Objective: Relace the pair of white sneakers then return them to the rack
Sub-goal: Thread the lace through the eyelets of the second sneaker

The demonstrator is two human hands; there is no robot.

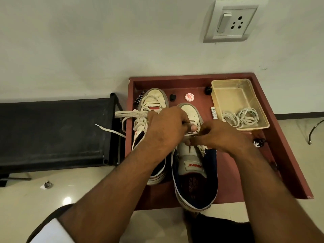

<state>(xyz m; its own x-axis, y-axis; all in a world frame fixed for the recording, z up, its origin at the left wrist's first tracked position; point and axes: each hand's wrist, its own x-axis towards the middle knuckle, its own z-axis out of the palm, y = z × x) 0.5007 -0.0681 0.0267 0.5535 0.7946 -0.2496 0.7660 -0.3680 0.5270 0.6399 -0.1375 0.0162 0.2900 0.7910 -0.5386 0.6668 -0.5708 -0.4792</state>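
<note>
Two white sneakers with navy lining stand toe-away on a reddish-brown tray table (280,130). The left sneaker (154,97) carries a loose white lace (122,114) that trails off the table's left edge. The right sneaker (194,172) is nearer me, its tongue pulled up. My left hand (166,127) and my right hand (219,135) meet over its eyelets, and each pinches a stretch of white lace there. The fingertips and the eyelets beneath them are hidden.
A clear plastic tub (226,92) at the table's back right holds coiled white laces (242,117). A small round tin (189,97), two dark small items and a white tube (213,112) lie near it. A black rack (52,130) stands to the left. A wall socket (231,21) is above.
</note>
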